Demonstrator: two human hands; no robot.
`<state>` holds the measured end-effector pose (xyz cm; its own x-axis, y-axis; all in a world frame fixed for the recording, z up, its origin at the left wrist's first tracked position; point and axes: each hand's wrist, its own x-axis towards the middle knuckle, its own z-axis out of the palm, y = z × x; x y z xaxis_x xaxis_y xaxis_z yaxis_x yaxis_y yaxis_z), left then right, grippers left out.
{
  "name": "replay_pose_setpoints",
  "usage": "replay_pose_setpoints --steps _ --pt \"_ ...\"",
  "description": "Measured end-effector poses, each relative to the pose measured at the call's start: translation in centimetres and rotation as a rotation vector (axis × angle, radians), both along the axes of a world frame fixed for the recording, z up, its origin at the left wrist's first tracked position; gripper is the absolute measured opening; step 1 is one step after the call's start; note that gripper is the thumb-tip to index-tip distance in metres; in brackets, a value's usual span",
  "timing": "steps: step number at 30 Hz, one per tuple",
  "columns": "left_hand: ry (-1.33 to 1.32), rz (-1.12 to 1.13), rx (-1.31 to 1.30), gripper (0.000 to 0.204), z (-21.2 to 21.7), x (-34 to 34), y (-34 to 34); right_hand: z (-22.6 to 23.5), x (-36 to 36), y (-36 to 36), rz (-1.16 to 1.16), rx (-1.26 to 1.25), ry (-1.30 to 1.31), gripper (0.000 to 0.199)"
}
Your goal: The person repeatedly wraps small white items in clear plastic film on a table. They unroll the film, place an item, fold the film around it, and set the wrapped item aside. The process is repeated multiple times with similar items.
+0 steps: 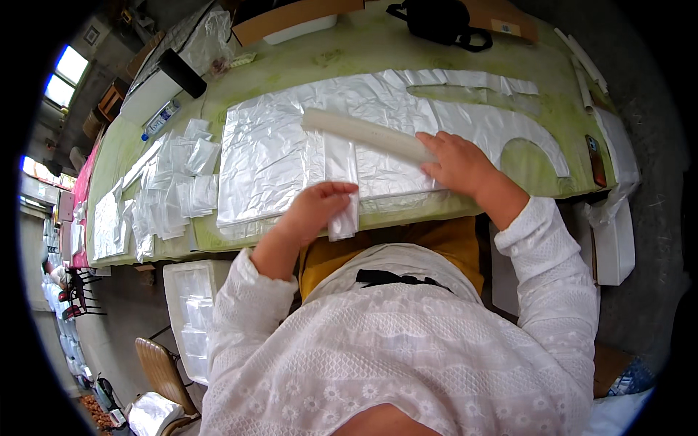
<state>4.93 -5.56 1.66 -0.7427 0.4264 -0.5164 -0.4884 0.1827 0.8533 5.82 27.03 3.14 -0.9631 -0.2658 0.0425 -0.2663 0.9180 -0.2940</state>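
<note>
In the head view, a white bin (171, 305) held clear packets (196, 312). The right hand (462, 166) clasped a pale rod's (367, 136) end over plastic sheeting (265, 156) on the table (371, 51); the left hand (316, 211) touched a folded strip (345, 221), whether gripping I couldn't tell.
</note>
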Motion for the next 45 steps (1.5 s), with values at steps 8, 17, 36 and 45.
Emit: replay_pose_setpoints --steps 8,17,36,45 --pt "-0.239 0.135 0.172 0.03 -0.4 7.3 1.1 -0.6 -2.1 -0.9 -0.057 0.123 0.233 0.061" --pt "-0.282 -0.018 0.306 0.035 0.8 9.5 0.0 -4.3 2.3 -9.2 0.499 -0.25 0.294 0.05" --pt "0.964 0.122 -0.609 0.061 -2.3 -0.3 0.1 -3.4 -1.6 -13.1 -0.158 -0.538 0.008 0.017" --pt "0.894 0.278 -0.636 0.04 -2.3 -0.7 0.7 -2.6 -2.7 -14.3 -0.297 -0.354 -0.028 0.026"
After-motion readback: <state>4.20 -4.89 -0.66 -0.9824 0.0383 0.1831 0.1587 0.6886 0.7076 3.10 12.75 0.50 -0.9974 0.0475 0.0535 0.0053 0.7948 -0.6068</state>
